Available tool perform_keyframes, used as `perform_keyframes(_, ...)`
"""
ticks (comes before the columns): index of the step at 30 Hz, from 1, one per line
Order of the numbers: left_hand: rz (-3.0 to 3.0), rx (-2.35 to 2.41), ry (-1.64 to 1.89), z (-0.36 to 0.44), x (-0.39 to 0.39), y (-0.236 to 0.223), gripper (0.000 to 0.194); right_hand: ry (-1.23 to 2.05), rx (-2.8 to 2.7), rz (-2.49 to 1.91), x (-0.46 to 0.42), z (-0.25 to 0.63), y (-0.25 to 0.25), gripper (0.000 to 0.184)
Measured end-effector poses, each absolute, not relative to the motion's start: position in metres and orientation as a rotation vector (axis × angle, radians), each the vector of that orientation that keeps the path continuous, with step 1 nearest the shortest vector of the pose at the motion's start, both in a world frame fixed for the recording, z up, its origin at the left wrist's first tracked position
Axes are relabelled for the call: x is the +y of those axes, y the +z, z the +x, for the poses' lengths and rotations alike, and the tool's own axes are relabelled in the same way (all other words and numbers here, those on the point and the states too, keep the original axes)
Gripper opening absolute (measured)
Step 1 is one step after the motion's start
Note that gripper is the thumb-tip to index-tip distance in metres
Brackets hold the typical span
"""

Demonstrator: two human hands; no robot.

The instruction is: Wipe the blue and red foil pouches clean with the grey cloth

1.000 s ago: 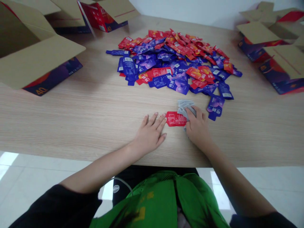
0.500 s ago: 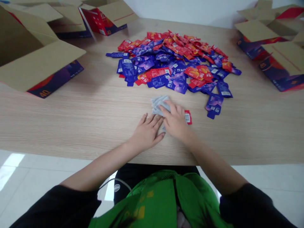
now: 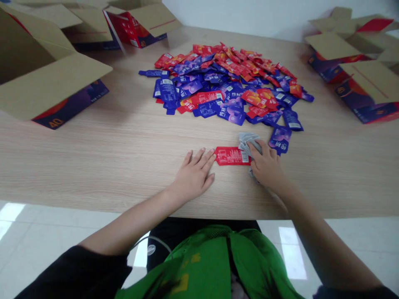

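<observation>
A red pouch (image 3: 231, 155) with white print and a barcode lies flat on the table in front of me. My left hand (image 3: 195, 172) rests flat with fingers spread, its fingertips touching the pouch's left end. Over the right end, my right hand (image 3: 268, 166) is closed on a crumpled grey cloth (image 3: 247, 140), pressing it against the pouch. Part of the cloth also sticks out below that hand. Just beyond the right hand lies a purple pouch (image 3: 280, 138), partly hidden by the fingers.
A heap of red and purple pouches (image 3: 230, 89) covers the table's middle. Open cardboard boxes stand at the left (image 3: 62, 91), the back left (image 3: 137, 25) and the right (image 3: 368, 87). The table's front edge (image 3: 199, 216) runs close to my body.
My right hand has slid the cloth rightward along the red pouch, uncovering most of it. My left hand has stayed at the pouch's left end.
</observation>
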State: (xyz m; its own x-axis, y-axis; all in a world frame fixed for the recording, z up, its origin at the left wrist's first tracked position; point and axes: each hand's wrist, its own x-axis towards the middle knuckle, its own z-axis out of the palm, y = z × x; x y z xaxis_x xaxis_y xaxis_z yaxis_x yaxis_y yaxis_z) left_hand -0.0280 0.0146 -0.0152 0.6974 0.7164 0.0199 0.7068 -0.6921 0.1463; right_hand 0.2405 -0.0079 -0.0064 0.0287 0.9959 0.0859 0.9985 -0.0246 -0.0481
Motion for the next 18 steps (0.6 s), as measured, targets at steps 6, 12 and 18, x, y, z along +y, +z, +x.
perform_keyframes(6, 2.768, 1.171, 0.135, -0.028, 0.015, -0.015, 0.063, -0.048, -1.964, -1.921, 0.017, 0.220, 0.011, 0.063)
perform_keyframes(12, 2.763, 1.143, 0.156, -0.032, 0.018, -0.014, 0.064, -0.077, -1.921, -1.751, 0.029, 0.184, 0.032, 0.062)
perform_keyframes(18, 2.761, 1.123, 0.139, -0.033, 0.020, -0.014, 0.064, -0.017, -1.916, -1.695, 0.032, 0.192, 0.051, 0.058)
